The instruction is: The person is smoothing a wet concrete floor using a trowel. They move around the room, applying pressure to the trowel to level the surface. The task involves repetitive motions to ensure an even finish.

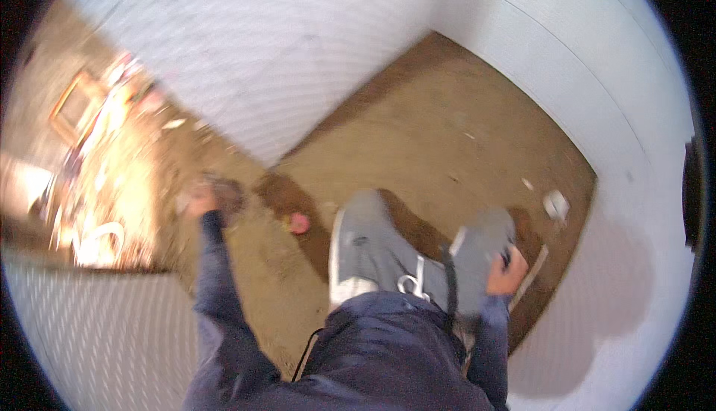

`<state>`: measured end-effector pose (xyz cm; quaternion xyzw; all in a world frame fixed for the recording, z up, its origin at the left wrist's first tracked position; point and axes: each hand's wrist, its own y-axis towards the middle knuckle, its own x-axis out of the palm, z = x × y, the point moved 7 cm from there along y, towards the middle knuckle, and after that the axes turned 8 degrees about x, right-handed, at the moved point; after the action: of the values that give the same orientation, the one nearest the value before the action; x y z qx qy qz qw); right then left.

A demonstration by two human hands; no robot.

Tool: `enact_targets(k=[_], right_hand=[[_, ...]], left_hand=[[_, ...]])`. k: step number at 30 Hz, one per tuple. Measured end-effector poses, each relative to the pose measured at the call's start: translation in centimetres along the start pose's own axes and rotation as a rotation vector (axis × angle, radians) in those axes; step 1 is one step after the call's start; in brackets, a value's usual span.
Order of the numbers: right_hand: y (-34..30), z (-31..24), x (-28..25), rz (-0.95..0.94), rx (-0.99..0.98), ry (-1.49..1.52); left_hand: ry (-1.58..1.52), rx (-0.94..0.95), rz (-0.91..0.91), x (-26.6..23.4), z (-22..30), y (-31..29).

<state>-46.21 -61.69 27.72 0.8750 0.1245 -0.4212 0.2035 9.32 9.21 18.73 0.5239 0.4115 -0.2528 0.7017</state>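
Observation:
My left hand (pixel 203 199) reaches out low over the dirt floor at the opening between the pale walls. It is smeared by motion. A brownish blurred shape (pixel 230 193) lies against its fingers; whether it is a held thing or a shadow I cannot tell. On the right, my right hand (pixel 507 271) is beside my grey-clad leg (pixel 477 251), its fingers curled round a small dark object (pixel 506 259) too blurred to name. A small pink round thing (pixel 299 223) sits on the dirt between my left hand and my legs.
White ridged wall panels (pixel 283 45) meet the dirt floor (pixel 432 127) on several sides. Beyond the opening lie sunlit litter (pixel 123 180) and a wooden frame (pixel 74 105). A white crumpled scrap (pixel 556 205) and a thin pale strip (pixel 531 275) lie near the right wall.

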Motion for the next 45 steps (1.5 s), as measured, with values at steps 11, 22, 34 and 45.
enact_targets(k=[11, 22, 34, 45], right_hand=[[-0.4, 1.1, -1.3, 0.058, 0.132, -0.007], [-5.5, 0.7, -5.1, -0.019, 0.097, 0.08], [-6.0, 3.2, -4.9, -0.098, 0.265, 0.129], [-5.9, 3.6, -5.3, -0.091, 0.276, 0.128]], left_hand=[[-1.036, 0.422, -0.725, -0.7, 19.1, -22.1], [-0.829, 1.008, -0.782, -20.7, 25.9, -38.4], [-0.901, 1.023, -0.769, -21.9, 26.3, -40.0], [-0.886, 1.041, -0.797, -20.0, 25.8, -40.3]])
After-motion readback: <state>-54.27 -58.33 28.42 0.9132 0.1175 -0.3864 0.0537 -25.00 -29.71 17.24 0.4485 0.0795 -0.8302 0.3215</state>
